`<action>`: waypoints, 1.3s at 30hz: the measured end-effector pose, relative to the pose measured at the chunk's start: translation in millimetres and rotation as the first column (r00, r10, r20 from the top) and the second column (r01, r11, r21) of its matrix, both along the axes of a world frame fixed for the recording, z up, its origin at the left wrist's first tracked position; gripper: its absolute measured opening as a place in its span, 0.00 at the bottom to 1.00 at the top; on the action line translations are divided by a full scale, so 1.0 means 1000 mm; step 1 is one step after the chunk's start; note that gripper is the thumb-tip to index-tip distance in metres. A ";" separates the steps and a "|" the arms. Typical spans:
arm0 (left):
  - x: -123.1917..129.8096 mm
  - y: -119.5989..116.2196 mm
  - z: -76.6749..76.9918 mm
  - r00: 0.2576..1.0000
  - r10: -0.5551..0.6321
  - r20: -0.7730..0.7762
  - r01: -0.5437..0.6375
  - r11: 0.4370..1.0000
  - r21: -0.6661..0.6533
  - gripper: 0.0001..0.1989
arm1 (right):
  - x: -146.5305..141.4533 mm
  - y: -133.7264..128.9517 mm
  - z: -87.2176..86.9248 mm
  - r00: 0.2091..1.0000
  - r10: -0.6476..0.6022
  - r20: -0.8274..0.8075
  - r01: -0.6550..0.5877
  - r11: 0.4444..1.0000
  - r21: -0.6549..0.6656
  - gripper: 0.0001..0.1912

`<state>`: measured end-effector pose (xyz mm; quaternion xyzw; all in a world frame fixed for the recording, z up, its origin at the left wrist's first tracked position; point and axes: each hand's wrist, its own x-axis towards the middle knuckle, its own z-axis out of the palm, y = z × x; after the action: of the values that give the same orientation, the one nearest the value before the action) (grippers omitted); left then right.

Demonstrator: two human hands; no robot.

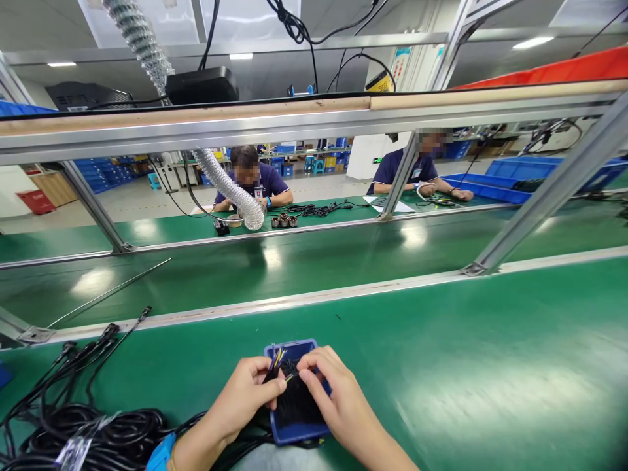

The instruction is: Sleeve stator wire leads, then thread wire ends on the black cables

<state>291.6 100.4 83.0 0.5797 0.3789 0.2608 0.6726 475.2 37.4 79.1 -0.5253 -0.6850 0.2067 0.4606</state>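
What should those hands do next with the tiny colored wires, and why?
Probably gently spread the thin coloured wires apart. They look bunched together above the black bundle in the blue tray. The left hand seems to pinch them, and the right hand is close beside them.

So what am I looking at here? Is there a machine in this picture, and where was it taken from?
There's no machine here. This picture comes from a camera worn on a person's head, looking down at their own bare hands. The left hand and right hand hold a black wire bundle, with coloured wire ends showing, over a blue tray. Coiled black cables lie on the green bench. Across the bench sit one co-worker and another.
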 end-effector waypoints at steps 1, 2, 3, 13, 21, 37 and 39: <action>0.000 0.000 0.000 1.000 -0.001 -0.001 0.001 1.000 0.002 0.18 | 0.000 0.000 0.001 1.000 -0.004 0.003 0.004 1.000 0.002 0.09; 0.000 0.000 0.000 1.000 -0.001 -0.002 0.001 1.000 0.004 0.18 | 0.000 0.000 0.001 1.000 -0.004 0.007 0.004 1.000 -0.001 0.08; 0.000 0.000 0.000 1.000 -0.001 -0.003 0.001 1.000 0.003 0.19 | 0.000 -0.001 0.002 1.000 0.000 0.012 0.000 1.000 -0.008 0.08; 0.000 -0.001 0.005 1.000 -0.003 -0.002 0.003 1.000 -0.002 0.20 | -0.004 -0.002 0.005 0.999 0.037 0.033 -0.031 0.985 -0.168 0.10; 0.000 -0.001 0.004 1.000 -0.002 -0.006 0.002 1.000 0.019 0.22 | -0.007 0.003 0.001 0.988 -0.026 -0.153 -0.013 0.969 -0.247 0.06; -0.003 -0.002 0.008 0.999 -0.046 -0.018 0.046 0.999 0.021 0.24 | -0.002 0.005 0.001 0.961 -0.078 -0.264 0.035 0.986 -0.162 0.11; -0.003 -0.002 0.009 0.998 -0.053 -0.018 0.054 0.998 0.018 0.24 | -0.002 0.005 0.002 0.965 -0.076 -0.252 0.039 0.988 -0.147 0.10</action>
<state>288.5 98.7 92.1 0.5982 0.3668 0.2411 0.6705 473.4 42.0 80.7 -0.5448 -0.5877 0.3073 0.5132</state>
